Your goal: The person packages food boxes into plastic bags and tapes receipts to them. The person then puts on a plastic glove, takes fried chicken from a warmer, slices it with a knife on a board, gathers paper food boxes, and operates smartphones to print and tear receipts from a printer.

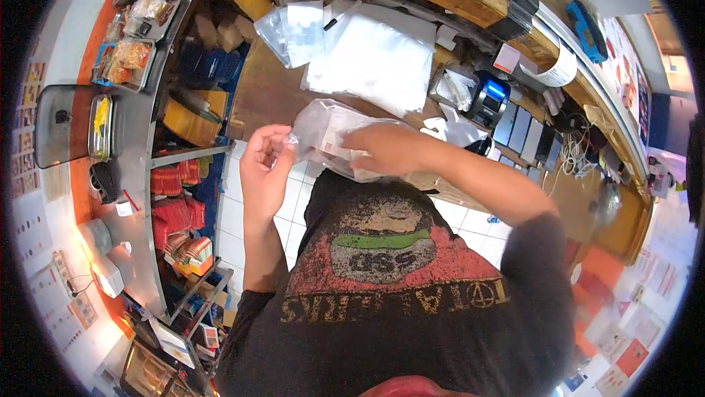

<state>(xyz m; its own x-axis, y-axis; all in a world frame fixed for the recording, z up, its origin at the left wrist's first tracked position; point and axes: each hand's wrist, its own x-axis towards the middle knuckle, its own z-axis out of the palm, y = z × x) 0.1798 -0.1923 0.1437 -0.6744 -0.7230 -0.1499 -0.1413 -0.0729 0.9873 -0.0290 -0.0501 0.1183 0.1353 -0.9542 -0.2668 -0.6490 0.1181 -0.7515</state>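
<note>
Plastic bag has its corner between left fingers.

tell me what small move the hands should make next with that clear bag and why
Probably smooth the clear bag with the right hand while the left hand holds its edge: the plastic looks crumpled, the left fingers pinch one end, and the right hand is already at the bag, over something pale.

I can see a black T-shirt with short sleeves. Its worn chest print carries a green stripe, red patches and tan lettering.
</note>
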